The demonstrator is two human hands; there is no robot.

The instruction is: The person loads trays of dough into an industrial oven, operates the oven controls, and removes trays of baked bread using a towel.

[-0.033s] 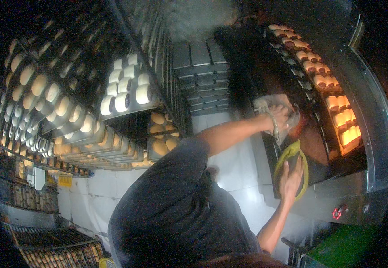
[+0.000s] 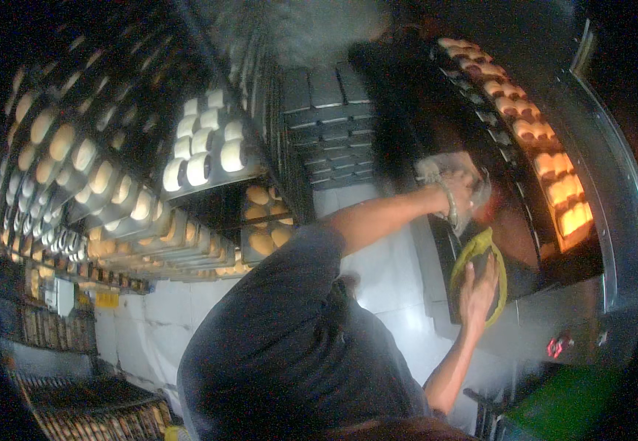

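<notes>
A translucent whitish thing (image 2: 430,167), perhaps thin plastic, is in and around my left hand (image 2: 460,192), whose fingers curl over it. Motion smears these fingers, and a bracelet circles the wrist. Closer to me, my right hand (image 2: 477,292) grips an oval, dark-centred thing with a yellow-green rim (image 2: 457,273), which looks like a bowl. Its thumb and fingers press on the dark inside. Both hands are over the dark front of an oven. Deeper in, pale buns with dark filling (image 2: 535,131) lie in trays, lit orange.
A steel panel (image 2: 539,316) with a red knob (image 2: 556,347) borders the oven, above a green surface (image 2: 565,400). Tall racks on the left hold trays of round buns (image 2: 102,176) and white rolls (image 2: 199,169). Dark trays (image 2: 330,121) are stacked beyond my left arm.
</notes>
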